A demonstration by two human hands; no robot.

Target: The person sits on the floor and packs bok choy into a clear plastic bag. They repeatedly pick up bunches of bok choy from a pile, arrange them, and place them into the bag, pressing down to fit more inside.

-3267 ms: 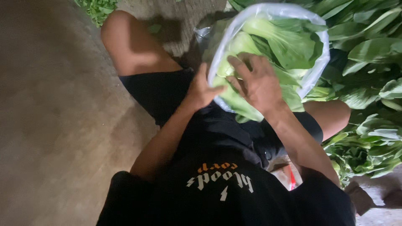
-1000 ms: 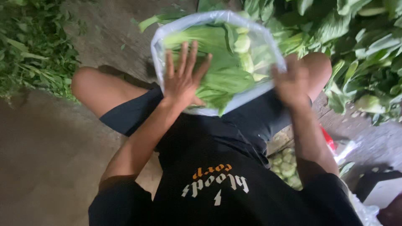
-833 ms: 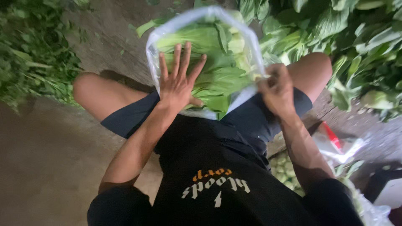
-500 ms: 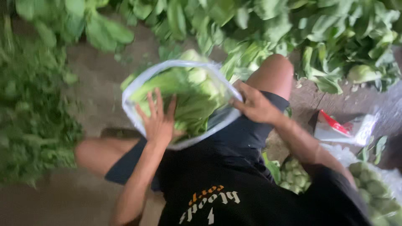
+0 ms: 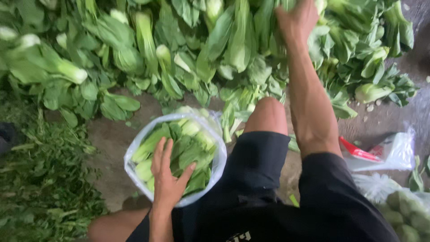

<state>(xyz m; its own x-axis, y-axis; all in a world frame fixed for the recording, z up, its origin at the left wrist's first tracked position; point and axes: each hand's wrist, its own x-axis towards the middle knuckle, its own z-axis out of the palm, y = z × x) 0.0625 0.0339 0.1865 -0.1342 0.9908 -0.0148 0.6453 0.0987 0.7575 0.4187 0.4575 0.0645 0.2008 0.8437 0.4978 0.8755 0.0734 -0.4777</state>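
Two hands are at work over a heap of bok choy. Resting on the person's lap, just left of the raised knee [image 5: 268, 114], is a clear plastic bag [image 5: 134, 154] whose round mouth faces up toward the camera; it is packed with bok choy heads [image 5: 190, 134] standing on end, their long axes running down into the bag, pale stalks and dark leaves showing at the opening. The left hand [image 5: 168, 172] lies flat on top of these greens, fingers spread and pointing away from the body, palm pressing the leaves, gripping nothing. The right hand [image 5: 298, 18] is stretched far forward into the loose pile of bok choy [image 5: 148, 49] on the ground, fingers curled down among the leaves; whether it has closed on a head cannot be told, since the fingertips are buried. In that pile the heads lie in mixed directions, many with white bases toward the top of the view and leaves trailing toward the person. Finer, darker greens [image 5: 40, 179] lie at the left, and a white plastic bag with a red strip [image 5: 385, 152] sits on the ground at the right.
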